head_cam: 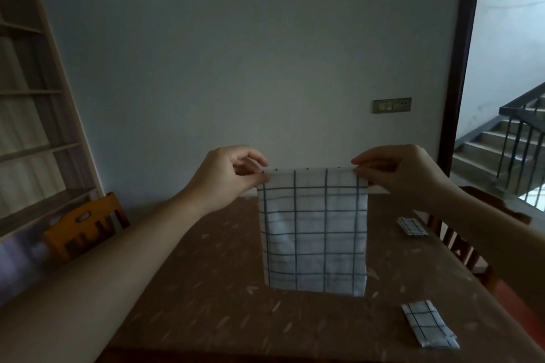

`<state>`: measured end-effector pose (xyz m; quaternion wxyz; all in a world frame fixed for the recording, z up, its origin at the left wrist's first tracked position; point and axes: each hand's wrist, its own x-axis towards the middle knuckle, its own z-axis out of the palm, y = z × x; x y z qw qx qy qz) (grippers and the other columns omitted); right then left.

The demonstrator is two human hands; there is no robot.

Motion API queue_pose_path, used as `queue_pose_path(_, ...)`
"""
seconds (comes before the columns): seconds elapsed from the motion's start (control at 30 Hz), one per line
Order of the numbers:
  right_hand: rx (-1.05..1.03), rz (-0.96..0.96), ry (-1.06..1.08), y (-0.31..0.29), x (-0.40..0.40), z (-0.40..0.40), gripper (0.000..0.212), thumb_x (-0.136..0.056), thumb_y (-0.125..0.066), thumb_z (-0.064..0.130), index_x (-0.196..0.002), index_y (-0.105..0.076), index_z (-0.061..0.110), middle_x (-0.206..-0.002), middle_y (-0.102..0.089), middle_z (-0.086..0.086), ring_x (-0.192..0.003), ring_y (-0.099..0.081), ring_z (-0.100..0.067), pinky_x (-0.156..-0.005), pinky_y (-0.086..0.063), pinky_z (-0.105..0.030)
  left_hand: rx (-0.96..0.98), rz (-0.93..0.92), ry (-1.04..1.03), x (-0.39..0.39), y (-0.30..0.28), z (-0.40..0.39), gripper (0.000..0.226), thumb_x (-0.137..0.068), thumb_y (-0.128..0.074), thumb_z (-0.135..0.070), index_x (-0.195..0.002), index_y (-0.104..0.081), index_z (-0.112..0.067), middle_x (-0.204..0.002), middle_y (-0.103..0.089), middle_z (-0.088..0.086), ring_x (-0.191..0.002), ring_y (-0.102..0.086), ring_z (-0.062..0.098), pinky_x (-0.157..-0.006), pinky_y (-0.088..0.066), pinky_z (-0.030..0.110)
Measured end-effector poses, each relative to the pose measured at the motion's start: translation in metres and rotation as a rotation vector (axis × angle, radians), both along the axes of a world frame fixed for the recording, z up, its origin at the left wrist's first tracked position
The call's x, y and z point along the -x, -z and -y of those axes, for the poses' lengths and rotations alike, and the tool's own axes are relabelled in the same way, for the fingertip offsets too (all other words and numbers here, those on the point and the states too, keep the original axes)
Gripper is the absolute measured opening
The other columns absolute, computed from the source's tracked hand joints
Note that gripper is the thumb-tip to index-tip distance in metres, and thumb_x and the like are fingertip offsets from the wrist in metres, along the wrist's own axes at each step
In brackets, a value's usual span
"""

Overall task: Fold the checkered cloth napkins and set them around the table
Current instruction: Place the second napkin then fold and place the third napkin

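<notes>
Both hands, left hand and right hand, pinch the napkin by its top corners; soft, light cloth hangs limp.

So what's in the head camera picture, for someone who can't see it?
Left hand and right hand pinch the top corners of a checkered napkin, hanging over a brown table. Two folded napkins lie on its right side.
</notes>
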<state>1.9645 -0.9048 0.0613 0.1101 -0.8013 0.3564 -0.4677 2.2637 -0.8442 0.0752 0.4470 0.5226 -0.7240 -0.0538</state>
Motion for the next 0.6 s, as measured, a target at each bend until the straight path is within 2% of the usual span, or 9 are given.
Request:
queue_pose_path(0.1,0.006,0.064,0.001,-0.001,0.001,-0.003,0.02,-0.076,-0.078,0.013,-0.088,-0.073,0.028,-0.076,-0.072,0.012,-0.07,-0.07,0.0,-0.073,-0.055,-0.013,-0.046,-0.015,-0.017,0.0,0.003,0.003,0.026,-0.076,-0.08,-0.017,-0.095,-0.07,-0.031,-0.087,-0.074,-0.002,-0.08,-0.07,0.005,-0.08,-0.054,0.016)
queue_pose_path(0.23,0.072,0.053,0.004,0.0,-0.001,-0.006,0.022,-0.074,-0.08,0.015,-0.089,-0.072,0.028,-0.078,-0.072,0.011,-0.076,-0.069,0.001,-0.07,-0.053,-0.008,-0.067,-0.191,0.004,0.002,0.006,0.008,0.015,-0.079,-0.076,-0.012,-0.084,-0.072,-0.026,-0.08,-0.074,-0.007,-0.075,-0.068,0.003,-0.074,-0.054,0.017)
queue_pose_path(0.3,0.079,0.005,0.025,0.0,-0.001,-0.004,0.023,-0.075,-0.08,0.016,-0.093,-0.073,0.027,-0.079,-0.071,0.012,-0.078,-0.068,0.001,-0.071,-0.053,-0.008,-0.089,-0.267,0.028,0.001,0.007,0.01,0.012,-0.082,-0.074,-0.013,-0.082,-0.073,-0.026,-0.072,-0.073,-0.011,-0.07,-0.066,0.0,-0.069,-0.051,0.016)
queue_pose_path(0.43,0.112,-0.158,0.073,0.001,-0.001,0.0,0.018,-0.079,-0.077,0.017,-0.096,-0.076,0.023,-0.078,-0.068,0.015,-0.077,-0.062,0.015,-0.067,-0.045,0.001,-0.141,-0.348,0.032,-0.002,0.013,0.014,0.009,-0.083,-0.073,-0.013,-0.083,-0.074,-0.023,-0.081,-0.075,-0.002,-0.079,-0.067,0.012,-0.075,-0.056,0.025)
queue_pose_path(0.53,0.123,-0.186,0.049,0.0,0.0,0.001,0.015,-0.082,-0.074,0.013,-0.094,-0.077,0.02,-0.078,-0.066,0.018,-0.073,-0.06,0.02,-0.065,-0.042,0.003,-0.157,-0.432,0.039,-0.001,0.017,0.015,0.009,-0.083,-0.072,-0.01,-0.082,-0.073,-0.019,-0.08,-0.074,0.0,-0.078,-0.068,0.011,-0.073,-0.056,0.023)
queue_pose_path(0.6,0.105,-0.188,0.029,-0.002,0.0,0.0,0.015,-0.083,-0.072,0.01,-0.094,-0.077,0.019,-0.076,-0.065,0.021,-0.073,-0.061,0.017,-0.068,-0.044,0.001,-0.168,-0.51,0.046,0.001,0.018,0.014,0.008,-0.083,-0.072,-0.01,-0.081,-0.073,-0.017,-0.08,-0.073,0.001,-0.078,-0.068,0.011,-0.074,-0.055,0.025)
